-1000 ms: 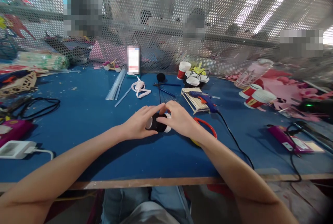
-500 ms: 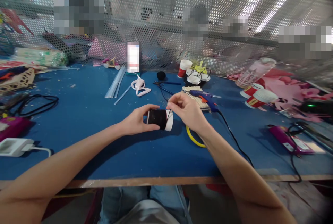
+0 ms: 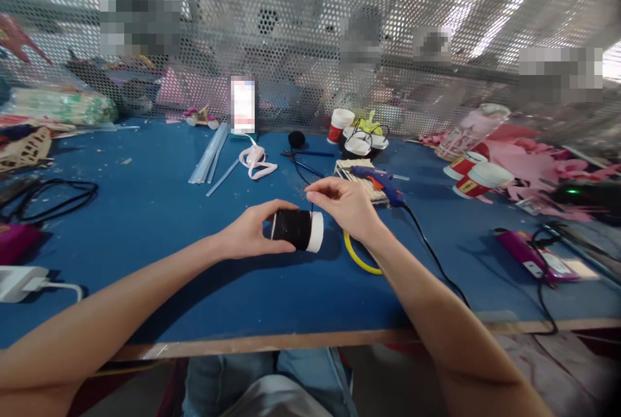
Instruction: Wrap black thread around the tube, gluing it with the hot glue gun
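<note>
A paper cup lies on its side just above the blue table, most of its wall wrapped in black cord, with a white band bare at the right end. My left hand is closed around the wrapped left end, thumb below and fingers above. Thumb and forefinger of my right hand pinch the black cord, which runs from their tips down to the edge of the wrapping. Behind the hands a small black ball of cord lies on the table, a strand trailing toward my right hand.
A glue gun rests on a bundle of sticks, its cable running to the front edge. A yellow ring lies beneath my right wrist. Clear glue sticks, a white ribbon and a propped phone stand behind; paper cups lie at right.
My right fingers have shifted slightly left, and the cord now stands more upright instead of slanting across the white band. The cup has turned a little in my left hand.
</note>
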A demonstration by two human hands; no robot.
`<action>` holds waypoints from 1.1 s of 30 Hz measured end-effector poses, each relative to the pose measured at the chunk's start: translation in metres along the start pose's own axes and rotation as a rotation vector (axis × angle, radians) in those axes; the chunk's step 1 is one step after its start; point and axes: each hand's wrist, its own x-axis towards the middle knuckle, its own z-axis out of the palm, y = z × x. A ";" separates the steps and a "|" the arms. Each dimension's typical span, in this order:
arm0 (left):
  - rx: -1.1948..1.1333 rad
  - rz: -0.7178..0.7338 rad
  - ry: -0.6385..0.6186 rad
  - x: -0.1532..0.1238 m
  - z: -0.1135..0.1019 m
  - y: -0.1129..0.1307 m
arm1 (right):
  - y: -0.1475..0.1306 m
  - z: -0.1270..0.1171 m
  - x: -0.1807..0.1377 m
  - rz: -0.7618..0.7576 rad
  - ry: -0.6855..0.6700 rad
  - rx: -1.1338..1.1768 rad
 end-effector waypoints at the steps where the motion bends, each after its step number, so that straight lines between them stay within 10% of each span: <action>1: 0.003 0.011 0.006 0.000 0.000 0.000 | 0.000 0.000 0.000 -0.002 -0.005 -0.012; 33: -0.328 -0.069 0.039 0.000 0.009 -0.001 | 0.003 0.010 -0.005 -0.088 0.065 -0.163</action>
